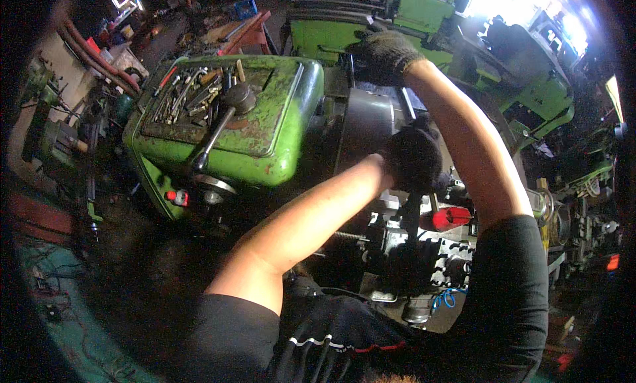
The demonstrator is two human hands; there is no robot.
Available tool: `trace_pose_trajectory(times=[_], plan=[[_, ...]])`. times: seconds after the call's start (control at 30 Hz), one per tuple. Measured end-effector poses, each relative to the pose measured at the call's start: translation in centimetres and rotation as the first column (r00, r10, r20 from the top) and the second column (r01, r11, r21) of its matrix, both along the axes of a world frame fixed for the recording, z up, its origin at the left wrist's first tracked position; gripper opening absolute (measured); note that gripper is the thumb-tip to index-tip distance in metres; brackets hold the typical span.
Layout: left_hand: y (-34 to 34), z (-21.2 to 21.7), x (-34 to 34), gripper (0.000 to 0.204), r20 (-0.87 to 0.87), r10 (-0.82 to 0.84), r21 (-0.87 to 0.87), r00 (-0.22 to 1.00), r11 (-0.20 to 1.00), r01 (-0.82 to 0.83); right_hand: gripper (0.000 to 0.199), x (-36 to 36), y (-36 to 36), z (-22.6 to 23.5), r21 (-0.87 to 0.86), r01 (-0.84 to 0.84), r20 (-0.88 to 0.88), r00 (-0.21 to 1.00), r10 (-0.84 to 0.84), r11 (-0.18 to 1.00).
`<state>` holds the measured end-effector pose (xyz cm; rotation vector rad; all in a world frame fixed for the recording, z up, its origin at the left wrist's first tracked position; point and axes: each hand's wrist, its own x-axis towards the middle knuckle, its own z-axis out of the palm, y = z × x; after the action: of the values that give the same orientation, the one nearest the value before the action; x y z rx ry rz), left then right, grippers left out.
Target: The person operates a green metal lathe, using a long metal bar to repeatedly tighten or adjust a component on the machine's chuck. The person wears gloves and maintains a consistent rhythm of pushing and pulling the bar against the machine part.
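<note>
My left hand [414,156], in a dark glove, is closed at the near side of a smooth steel cylinder [368,114] mounted on a green lathe. From this hand a narrow, shiny steel bar [406,103] runs away from me across the cylinder's right end. At the bar's far end is my right hand [387,55], also gloved, with curled fingers. A dark upright piece [352,68] shows just left of it. Whether the bar and this piece belong to one tool, I cannot tell. The glove hides what my right fingers hold.
Left of the cylinder stands the green headstock [278,141], with loose tools [192,98] and a long lever [215,138] on top. A red-handled tool [452,217] lies near the carriage [454,260]. Another green machine [331,35] stands behind.
</note>
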<state>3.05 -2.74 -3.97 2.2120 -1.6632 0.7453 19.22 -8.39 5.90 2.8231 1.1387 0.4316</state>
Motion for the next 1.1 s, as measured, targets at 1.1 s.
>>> trace_pose_trajectory(times=[1.1], plan=[[3.2,4.4,-1.0,0.075,0.098,0.727,0.064,0.68,0.677,-0.733,0.115,-8.1,-21.0,-5.6,0.419,0.787,-0.452,0.614,-0.647,0.453]])
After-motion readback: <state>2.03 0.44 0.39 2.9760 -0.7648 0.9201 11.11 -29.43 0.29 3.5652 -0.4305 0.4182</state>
